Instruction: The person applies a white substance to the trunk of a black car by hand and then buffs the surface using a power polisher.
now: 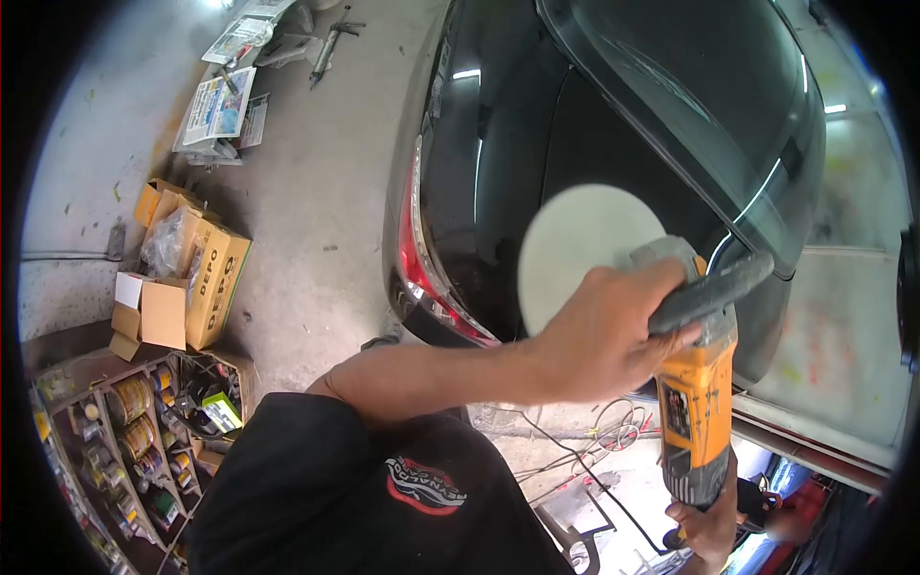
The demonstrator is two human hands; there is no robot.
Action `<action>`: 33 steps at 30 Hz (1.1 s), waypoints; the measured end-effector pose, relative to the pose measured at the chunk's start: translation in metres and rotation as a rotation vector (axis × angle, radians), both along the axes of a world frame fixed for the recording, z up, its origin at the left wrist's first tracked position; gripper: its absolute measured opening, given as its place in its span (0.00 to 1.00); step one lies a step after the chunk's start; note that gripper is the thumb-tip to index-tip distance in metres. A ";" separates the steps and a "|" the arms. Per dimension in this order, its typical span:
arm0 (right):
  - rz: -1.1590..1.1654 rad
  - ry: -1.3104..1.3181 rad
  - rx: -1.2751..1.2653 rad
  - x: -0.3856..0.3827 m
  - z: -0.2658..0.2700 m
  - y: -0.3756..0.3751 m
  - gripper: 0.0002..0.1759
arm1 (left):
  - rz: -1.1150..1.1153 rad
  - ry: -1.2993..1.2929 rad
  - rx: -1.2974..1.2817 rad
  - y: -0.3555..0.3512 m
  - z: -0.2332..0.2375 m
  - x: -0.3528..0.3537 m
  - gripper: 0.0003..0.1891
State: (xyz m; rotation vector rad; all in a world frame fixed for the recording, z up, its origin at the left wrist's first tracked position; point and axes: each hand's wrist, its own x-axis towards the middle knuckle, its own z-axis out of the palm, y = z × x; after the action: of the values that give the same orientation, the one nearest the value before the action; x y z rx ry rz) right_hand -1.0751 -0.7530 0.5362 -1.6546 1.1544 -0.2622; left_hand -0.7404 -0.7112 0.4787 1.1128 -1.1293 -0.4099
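– While the left hand (613,326) is gripping the thick black front handle (714,292), what is the right hand (709,527) doing?
– It is closing around the rear end of the orange-and-black power polisher (698,402), at the lower right of the frame.
– And where is the round, off-white pad (575,249) sitting?
– It is facing the glossy black car (498,125) just right of the frame's centre; I cannot tell whether it is touching the bodywork.
– What is lying around them?
– A red-and-clear tail light (422,259) is showing left of the pad, brown cardboard boxes (216,287) are standing on the grey floor (316,192) at the left, and a wooden shelf (105,383) is holding cans at the lower left.
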 end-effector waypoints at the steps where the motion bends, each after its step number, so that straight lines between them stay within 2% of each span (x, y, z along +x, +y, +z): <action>1: -0.038 -0.038 0.022 0.004 -0.007 0.000 0.66 | 0.013 -0.029 0.000 -0.001 0.007 0.009 0.16; 4: -0.126 -0.129 0.096 0.034 -0.016 0.007 0.69 | -0.015 -0.106 0.139 0.003 0.023 0.030 0.17; 8: -0.079 -0.180 0.157 0.029 -0.032 0.018 0.73 | 0.081 -0.225 0.063 0.034 0.024 0.023 0.14; 11: -0.075 -0.229 0.299 0.041 -0.031 0.035 0.76 | -0.029 -0.175 0.147 0.061 0.031 0.033 0.12; 14: -0.135 -0.146 0.337 0.063 -0.030 0.059 0.70 | -0.110 -0.173 0.193 0.067 0.038 0.058 0.12; 15: -0.183 -0.228 0.330 0.076 -0.028 0.068 0.68 | -0.136 -0.171 0.203 0.067 0.042 0.069 0.13; 18: -0.250 -0.210 0.334 0.113 -0.023 0.082 0.68 | -0.223 -0.165 0.200 0.060 0.050 0.110 0.13; 19: -0.307 -0.275 0.335 0.142 -0.013 0.088 0.68 | -0.256 -0.162 0.197 0.056 0.054 0.126 0.14; 23: -0.314 -0.263 0.294 0.176 -0.014 0.094 0.71 | -0.354 -0.205 0.219 0.033 0.069 0.177 0.16; 26: -0.303 -0.105 0.269 0.190 -0.008 0.094 0.74 | -0.443 -0.213 0.209 0.010 0.083 0.210 0.19; 33: -0.358 -0.066 0.237 0.249 0.011 0.093 0.75 | -0.506 -0.242 0.198 -0.019 0.101 0.269 0.18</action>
State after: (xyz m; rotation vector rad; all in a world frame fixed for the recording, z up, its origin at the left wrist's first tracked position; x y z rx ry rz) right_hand -0.8262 -0.6595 0.5476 -1.2204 1.3725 -0.3867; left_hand -0.4718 -0.7306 0.5796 1.0585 -1.6179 -0.8107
